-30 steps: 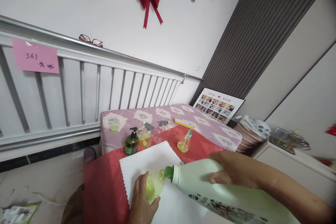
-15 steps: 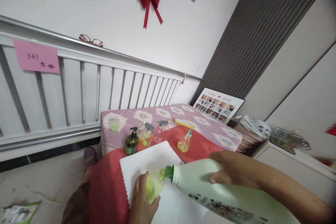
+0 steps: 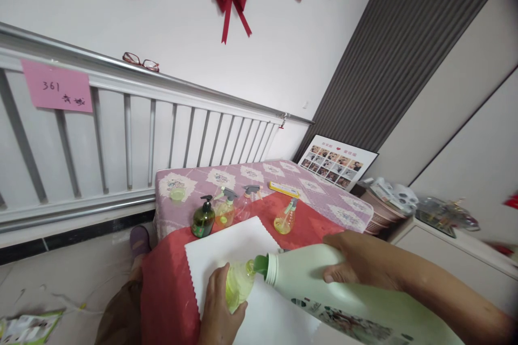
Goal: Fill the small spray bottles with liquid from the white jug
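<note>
My left hand [image 3: 216, 310] is wrapped round a small clear bottle [image 3: 238, 287] holding yellow-green liquid, which stands on a white mat [image 3: 226, 248]. My right hand [image 3: 358, 260] grips a large white jug [image 3: 335, 294] tipped on its side. The jug's green spout [image 3: 260, 265] sits at the small bottle's mouth. The mat lies on a red cloth [image 3: 165, 285].
Behind the mat stand a dark green pump bottle [image 3: 203, 219], two spray bottles [image 3: 225, 210] and a small yellow bottle [image 3: 285, 220]. Further back is a pink patterned tablecloth [image 3: 226, 178], a framed photo collage [image 3: 336, 161] and a white railing [image 3: 133, 135] with glasses [image 3: 140, 62] on it.
Both hands and the two containers stay as they were. Only the view has shifted very slightly.
</note>
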`<state>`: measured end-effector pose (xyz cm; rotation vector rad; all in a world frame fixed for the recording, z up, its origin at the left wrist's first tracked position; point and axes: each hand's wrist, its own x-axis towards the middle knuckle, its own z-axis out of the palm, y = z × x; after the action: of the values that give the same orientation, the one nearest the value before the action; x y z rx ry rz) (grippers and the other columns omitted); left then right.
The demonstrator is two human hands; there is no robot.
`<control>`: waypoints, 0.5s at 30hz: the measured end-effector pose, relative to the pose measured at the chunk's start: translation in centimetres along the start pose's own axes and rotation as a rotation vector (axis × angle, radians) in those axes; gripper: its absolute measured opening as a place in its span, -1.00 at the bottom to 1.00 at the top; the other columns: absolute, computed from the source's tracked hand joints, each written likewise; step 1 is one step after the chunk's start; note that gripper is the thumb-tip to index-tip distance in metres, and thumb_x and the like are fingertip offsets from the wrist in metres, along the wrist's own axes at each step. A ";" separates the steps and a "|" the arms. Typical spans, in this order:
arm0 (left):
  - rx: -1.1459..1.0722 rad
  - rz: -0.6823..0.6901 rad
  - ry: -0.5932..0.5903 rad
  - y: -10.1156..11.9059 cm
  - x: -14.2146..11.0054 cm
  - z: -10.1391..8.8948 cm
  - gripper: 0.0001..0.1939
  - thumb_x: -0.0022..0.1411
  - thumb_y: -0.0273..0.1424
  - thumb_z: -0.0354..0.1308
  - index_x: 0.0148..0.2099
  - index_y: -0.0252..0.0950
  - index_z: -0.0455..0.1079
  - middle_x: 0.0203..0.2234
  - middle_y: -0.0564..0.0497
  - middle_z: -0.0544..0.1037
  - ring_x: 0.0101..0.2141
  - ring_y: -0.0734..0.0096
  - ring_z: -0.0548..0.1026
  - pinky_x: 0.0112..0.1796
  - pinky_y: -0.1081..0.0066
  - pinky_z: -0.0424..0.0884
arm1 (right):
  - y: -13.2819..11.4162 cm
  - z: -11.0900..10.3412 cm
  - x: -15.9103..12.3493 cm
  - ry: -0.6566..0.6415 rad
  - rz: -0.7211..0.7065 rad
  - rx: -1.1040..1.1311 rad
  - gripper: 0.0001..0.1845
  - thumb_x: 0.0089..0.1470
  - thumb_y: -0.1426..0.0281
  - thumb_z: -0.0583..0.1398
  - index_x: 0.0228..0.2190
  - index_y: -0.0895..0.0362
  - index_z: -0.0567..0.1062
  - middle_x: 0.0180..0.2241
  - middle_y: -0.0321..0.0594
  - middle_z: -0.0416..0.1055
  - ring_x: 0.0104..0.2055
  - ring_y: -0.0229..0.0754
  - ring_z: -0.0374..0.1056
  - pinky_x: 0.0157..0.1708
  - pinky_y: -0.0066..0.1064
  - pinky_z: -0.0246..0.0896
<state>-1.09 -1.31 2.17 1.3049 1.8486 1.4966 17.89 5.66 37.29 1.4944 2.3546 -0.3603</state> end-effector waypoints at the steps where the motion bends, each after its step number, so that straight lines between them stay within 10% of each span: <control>1: 0.003 0.005 0.007 0.1 0.0 0.0 -0.23 0.01 -0.49 0.13 0.29 -0.23 0.07 0.18 -0.17 0.31 0.24 0.06 0.27 0.26 0.04 0.23 | 0.0 0.0 0.0 0.002 0.003 -0.001 -0.67 -0.03 0.10 0.27 -0.33 0.09 0.49 -0.24 -0.14 0.58 -0.22 0.05 0.47 -0.36 -0.32 0.22; 15: 0.059 -0.014 -0.048 0.4 0.1 -0.4 -0.20 0.00 -0.46 0.12 0.32 -0.30 0.02 0.21 -0.20 0.29 0.25 0.12 0.24 0.27 0.16 0.19 | 0.2 -0.1 -0.4 0.014 0.010 0.010 -0.65 -0.05 0.08 0.27 -0.35 0.09 0.49 -0.26 -0.16 0.57 -0.24 0.03 0.46 -0.38 -0.33 0.21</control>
<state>-1.31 -1.43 2.66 1.3402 1.8804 1.4019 18.24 5.46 37.56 1.5181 2.3585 -0.3612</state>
